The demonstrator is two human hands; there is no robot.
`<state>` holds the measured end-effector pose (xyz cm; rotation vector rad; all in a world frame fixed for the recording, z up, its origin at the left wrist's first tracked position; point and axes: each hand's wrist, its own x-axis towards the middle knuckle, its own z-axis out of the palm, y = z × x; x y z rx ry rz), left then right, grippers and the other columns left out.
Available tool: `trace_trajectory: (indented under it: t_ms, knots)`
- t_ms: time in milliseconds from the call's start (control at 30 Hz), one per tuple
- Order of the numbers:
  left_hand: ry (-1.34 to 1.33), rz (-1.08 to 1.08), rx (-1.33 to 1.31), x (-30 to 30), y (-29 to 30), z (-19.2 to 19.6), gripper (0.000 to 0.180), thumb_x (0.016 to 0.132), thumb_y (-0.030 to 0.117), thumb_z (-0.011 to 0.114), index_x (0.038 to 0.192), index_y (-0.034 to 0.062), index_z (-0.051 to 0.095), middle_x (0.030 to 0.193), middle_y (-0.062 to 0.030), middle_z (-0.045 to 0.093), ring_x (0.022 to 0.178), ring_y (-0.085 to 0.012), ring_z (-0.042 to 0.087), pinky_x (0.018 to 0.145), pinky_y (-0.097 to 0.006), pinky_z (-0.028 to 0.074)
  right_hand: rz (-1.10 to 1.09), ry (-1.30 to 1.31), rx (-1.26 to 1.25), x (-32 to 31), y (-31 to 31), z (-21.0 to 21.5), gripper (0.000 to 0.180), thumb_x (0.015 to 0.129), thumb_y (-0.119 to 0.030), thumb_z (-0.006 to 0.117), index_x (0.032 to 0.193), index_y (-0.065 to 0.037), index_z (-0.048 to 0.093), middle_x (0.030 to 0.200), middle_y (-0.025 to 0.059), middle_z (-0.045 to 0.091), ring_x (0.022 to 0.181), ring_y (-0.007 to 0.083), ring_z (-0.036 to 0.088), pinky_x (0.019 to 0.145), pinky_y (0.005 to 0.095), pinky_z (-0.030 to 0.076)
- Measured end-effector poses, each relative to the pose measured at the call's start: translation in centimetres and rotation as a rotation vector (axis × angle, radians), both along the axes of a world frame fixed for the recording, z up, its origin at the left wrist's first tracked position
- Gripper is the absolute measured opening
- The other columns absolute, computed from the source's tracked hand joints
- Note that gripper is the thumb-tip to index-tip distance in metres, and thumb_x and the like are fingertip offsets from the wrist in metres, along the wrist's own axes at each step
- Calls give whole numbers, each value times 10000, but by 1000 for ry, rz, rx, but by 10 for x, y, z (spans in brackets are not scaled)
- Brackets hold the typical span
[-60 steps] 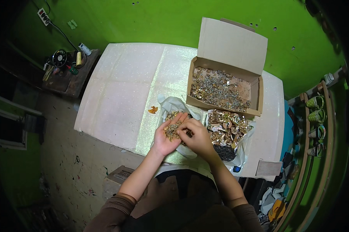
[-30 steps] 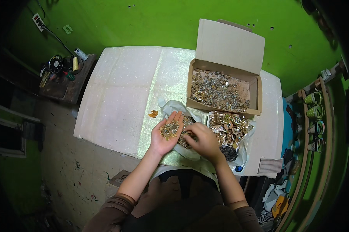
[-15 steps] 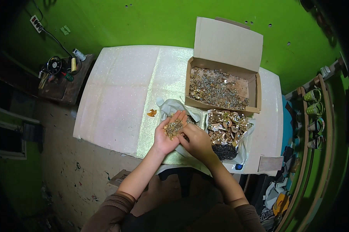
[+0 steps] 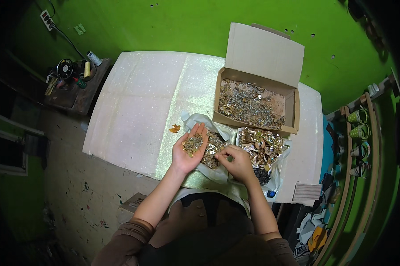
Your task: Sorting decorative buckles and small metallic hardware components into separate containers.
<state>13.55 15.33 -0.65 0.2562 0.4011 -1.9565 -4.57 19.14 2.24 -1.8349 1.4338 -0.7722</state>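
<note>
Cupped palm full of small brass-coloured bits, the other hand picking beside it.

The left hand (image 4: 191, 150) lies palm up, fingers together and slightly curled, cradling a little heap of small metal pieces (image 4: 192, 144); the right hand (image 4: 239, 163) has thumb and forefinger drawn together at the tips, seemingly pinching a piece just above the open plastic bag of mixed pieces (image 4: 215, 148). To my eye, keeping the palm level and picking one piece at a time avoids spills. Beside it sits a second bag of larger curled golden shapes (image 4: 262, 144), then an open cardboard box (image 4: 264, 57) of greyish, glinting scrap, all on a white, faintly sparkling table cover (image 4: 138, 106).
</note>
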Motion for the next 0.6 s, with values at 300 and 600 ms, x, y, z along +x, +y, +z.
trace_trajectory:
  t_ms: [300,600]
  knots:
    - [-73,2,-48,-9,8,-9,419,917,164,299,1307,18,348,1361,-115,369,1265,-224,339,1049,-388,289,16,-46,-243,50,6,1,150,745,-208,661,779,-65,630,773,70,580,697,235,575,638,335,462]
    - [-326,35,-103,-22,7,1,453,922,220,279,1320,10,333,1375,-122,354,1287,-230,303,1070,-363,252,-63,128,-267,53,-1,-8,98,693,-159,639,709,-67,609,726,91,548,713,262,568,635,373,463]
